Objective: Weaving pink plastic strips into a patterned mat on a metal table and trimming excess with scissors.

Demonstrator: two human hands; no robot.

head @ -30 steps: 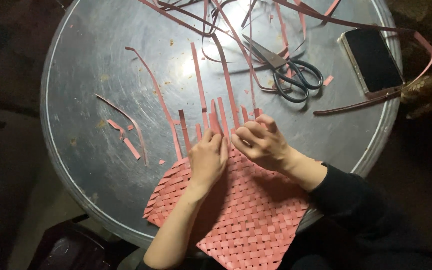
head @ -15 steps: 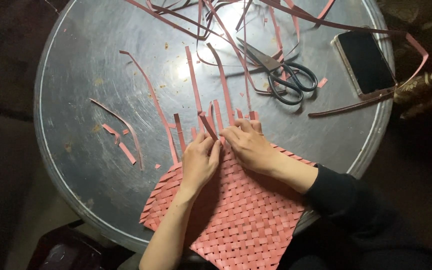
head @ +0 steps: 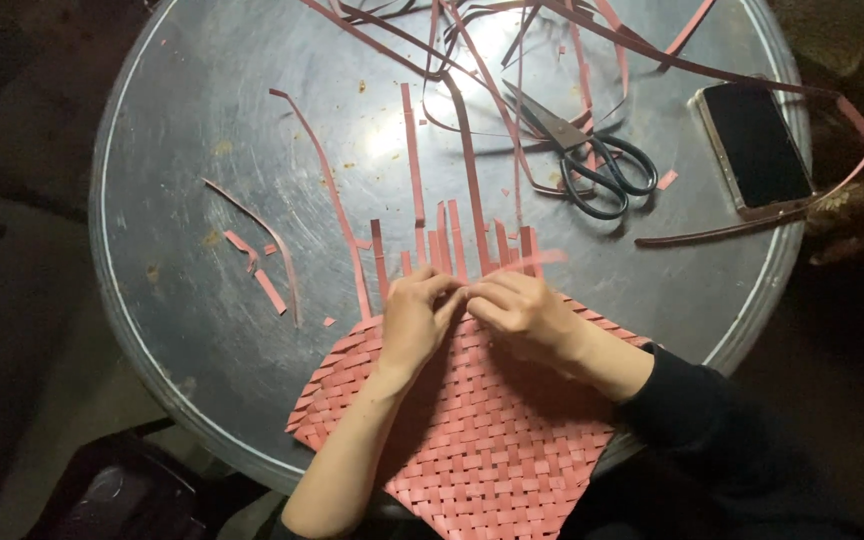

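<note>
Both hands press on the pink woven mat (head: 472, 440) (its loose strips (head: 452, 240) stick up). The left hand (head: 414, 322) and right hand (head: 524, 315) pinch a strip's end, fingers bunched.

Bare table (head: 202, 130) left (scissors (head: 592, 165) right)

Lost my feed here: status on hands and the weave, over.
Left hand and right hand both pinching strips at woven pink mat top edge. Scissors, phone lie apart; loose strips nearby.
</note>
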